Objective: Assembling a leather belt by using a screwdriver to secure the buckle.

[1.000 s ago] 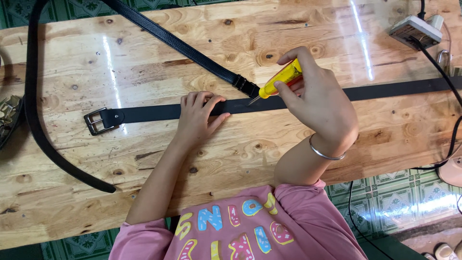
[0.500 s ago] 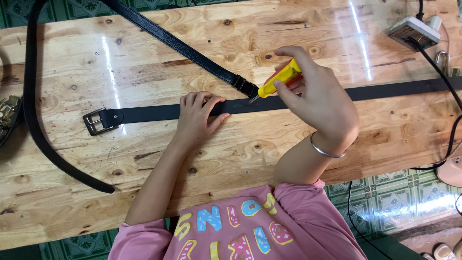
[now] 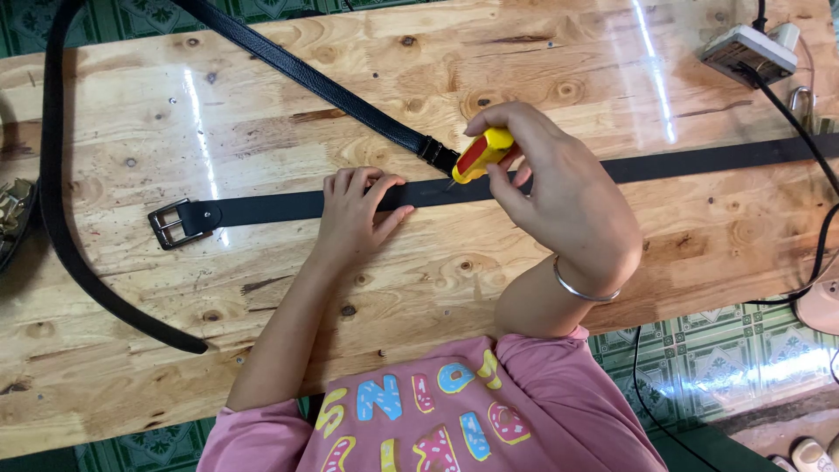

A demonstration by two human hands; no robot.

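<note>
My left hand (image 3: 354, 205) lies flat, fingers spread, pressing the belt (image 3: 280, 208) onto the wooden surface (image 3: 524, 262). My right hand (image 3: 559, 192) is closed around a yellow tool (image 3: 479, 155), its tip touching the belt just right of my left fingers. The belt runs straight across the surface, its buckle (image 3: 170, 224) at the left end. A second belt (image 3: 306, 79) crosses diagonally above.
</note>
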